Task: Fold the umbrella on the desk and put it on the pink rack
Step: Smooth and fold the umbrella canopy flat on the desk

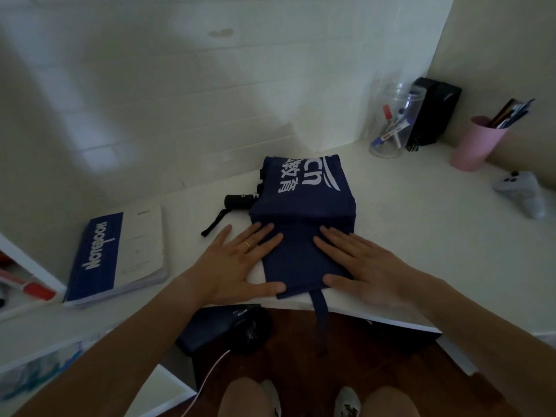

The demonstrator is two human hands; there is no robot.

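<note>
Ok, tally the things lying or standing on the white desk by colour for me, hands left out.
Blue: 2, the umbrella and the notebook
Pink: 1, the cup
Clear: 1, the jar
Black: 1, the box
Grey: 1, the controller
Total: 6

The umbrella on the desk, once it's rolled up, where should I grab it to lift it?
Probably by the black handle, coming from the left: it juts clear of the flattened umbrella canopy. Both the left hand and right hand press flat on the cloth.
</note>
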